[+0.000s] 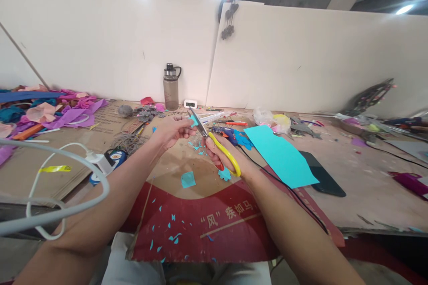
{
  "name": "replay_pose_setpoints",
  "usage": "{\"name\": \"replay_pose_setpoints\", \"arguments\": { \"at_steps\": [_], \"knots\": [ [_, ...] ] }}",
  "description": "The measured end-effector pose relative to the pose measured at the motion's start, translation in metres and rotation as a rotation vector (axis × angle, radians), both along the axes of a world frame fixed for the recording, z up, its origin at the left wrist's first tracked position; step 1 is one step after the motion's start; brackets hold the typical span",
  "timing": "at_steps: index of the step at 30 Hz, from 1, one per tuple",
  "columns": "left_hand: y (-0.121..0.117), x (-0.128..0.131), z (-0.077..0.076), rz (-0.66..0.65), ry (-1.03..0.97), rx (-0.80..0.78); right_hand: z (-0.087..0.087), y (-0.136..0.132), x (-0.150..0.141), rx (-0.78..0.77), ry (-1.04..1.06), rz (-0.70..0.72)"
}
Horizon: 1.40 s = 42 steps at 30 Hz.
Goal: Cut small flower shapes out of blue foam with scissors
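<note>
Between the fingertips of my left hand [179,128] is a small turquoise paper piece [194,120]. My right hand [219,149] grips scissors [227,151] with yellow and red handles, and their blades reach up beside that piece. Whether the blades touch the paper I cannot tell. Below my hands, a turquoise square [188,179] and a scalloped cutout [224,174] lie on the cardboard [240,231]. Tiny turquoise scraps [173,218] are scattered over its red part. A larger turquoise sheet [282,156] rests right of my right hand, partly over a dark phone-like slab [324,176].
A water bottle [171,89] and a small digital clock [190,103] stand against the white partition [133,40]. Colourful scraps [67,107] pile up at left, near a white cable [103,182] and a tape measure [117,158]. A black cable [284,182] runs beside my right forearm.
</note>
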<state>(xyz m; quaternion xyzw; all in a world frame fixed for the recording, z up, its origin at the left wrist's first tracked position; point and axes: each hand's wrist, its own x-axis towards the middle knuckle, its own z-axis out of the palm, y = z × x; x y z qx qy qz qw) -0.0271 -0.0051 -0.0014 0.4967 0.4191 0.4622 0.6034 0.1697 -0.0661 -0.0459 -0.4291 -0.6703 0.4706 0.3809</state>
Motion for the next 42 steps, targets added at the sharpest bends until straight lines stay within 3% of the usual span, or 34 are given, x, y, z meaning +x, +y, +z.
{"name": "replay_pose_setpoints", "arguments": {
  "at_steps": [17, 32, 42],
  "knots": [
    [-0.004, 0.005, -0.003, -0.008, -0.025, -0.037, 0.005, -0.003, -0.003, -0.068, 0.074, -0.009],
    [-0.003, 0.007, -0.011, -0.051, -0.068, -0.036, -0.001, -0.002, -0.003, -0.074, 0.139, 0.032],
    [-0.001, 0.007, -0.016, -0.083, -0.070, -0.005, 0.002, -0.005, -0.007, -0.081, 0.148, -0.028]
  ]
}}
